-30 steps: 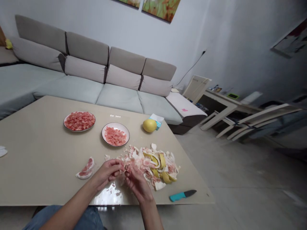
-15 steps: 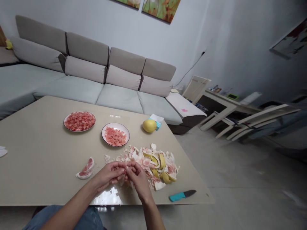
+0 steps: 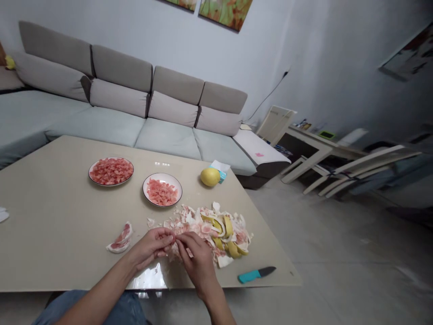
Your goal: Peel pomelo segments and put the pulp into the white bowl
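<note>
Over the near edge of a peel heap, my left hand (image 3: pixel 152 247) and my right hand (image 3: pixel 199 259) meet at the fingertips. Between them is a small reddish piece of pomelo flesh (image 3: pixel 174 239), mostly covered by the fingers. Both hands are closed in a pinch on it. The heap of pomelo peel (image 3: pixel 206 230), yellow rind with white pith and pinkish skins, spreads beyond and right of my hands. Left of my left hand lies an unpeeled pomelo segment (image 3: pixel 122 239) with white skin on its edges.
Two plates hold pink pomelo flesh: a fuller plate (image 3: pixel 132 177) and a less full one (image 3: pixel 176 182). A whole yellow pomelo (image 3: pixel 210 177) rests by a tissue pack (image 3: pixel 222 173). A teal-handled knife (image 3: pixel 257 274) lies near the table's (image 3: pixel 50 216) right front corner. Behind stands a sofa (image 3: pixel 169 135).
My right hand has turned and its fingers have drawn slightly apart from the left fingertips, so the reddish piece shows a little more. The plates, peel and knife stay put.
</note>
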`<state>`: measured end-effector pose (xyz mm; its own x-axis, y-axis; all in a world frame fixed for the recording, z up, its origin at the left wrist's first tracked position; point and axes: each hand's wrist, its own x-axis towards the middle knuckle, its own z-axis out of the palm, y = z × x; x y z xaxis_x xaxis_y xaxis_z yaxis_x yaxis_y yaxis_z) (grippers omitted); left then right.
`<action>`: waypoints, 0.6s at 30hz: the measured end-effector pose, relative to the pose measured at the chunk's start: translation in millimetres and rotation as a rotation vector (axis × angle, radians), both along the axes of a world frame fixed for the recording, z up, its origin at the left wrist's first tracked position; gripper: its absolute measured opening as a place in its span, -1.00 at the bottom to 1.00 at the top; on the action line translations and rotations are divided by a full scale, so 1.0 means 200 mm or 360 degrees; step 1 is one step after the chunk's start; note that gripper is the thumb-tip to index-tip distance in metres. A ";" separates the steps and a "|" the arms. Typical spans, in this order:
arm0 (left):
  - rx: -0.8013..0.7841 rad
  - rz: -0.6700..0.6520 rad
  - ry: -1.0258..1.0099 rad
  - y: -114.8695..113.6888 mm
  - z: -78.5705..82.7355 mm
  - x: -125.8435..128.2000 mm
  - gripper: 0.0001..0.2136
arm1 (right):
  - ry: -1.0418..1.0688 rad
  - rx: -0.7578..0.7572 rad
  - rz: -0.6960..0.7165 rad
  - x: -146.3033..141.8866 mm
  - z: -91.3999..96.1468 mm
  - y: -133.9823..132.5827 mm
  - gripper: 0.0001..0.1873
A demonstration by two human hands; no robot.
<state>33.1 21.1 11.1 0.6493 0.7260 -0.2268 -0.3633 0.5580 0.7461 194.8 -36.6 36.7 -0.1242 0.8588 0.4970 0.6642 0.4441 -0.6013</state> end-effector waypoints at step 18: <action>-0.0011 -0.0048 -0.0056 -0.01 0.01 0.00 -0.71 | -0.0331 0.0089 -0.0139 -0.01 0.01 0.04 -0.86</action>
